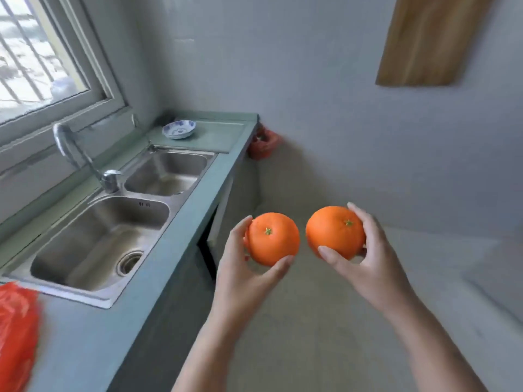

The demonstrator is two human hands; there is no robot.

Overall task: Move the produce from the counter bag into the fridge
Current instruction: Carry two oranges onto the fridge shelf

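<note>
Two oranges are in view, one in each hand, both held up in the air over the floor, out past the tabletop's (93, 329) front edge. The left hand (240, 275) has its grip closed around the left orange (273, 239): the thumb presses the fruit's underside and a fingertip curls over its upper left side, so the orange sits at the top of the grip with its green stem end facing the camera. The right hand (368, 261) has its grip closed around the right orange (335, 232): the thumb lies across the lower front, the fingers wrap the right side and one fingertip shows above the top. This orange also shows its stem. The two oranges sit near each other with a narrow gap between them, not touching.

One red plastic bag (17, 335) lies at the near left corner of the tabletop, blurred, well apart from both hands; its contents cannot be made out. A second red bag (263, 142) hangs just off the tabletop's far right end. Set into the tabletop is one steel sink (85, 290) with two basins, with one tap (82, 157) along the back edge between them. One blue-and-white bowl (179, 129) stands at the far end of the tabletop. One wooden board (430, 41) hangs on the wall at upper right.
</note>
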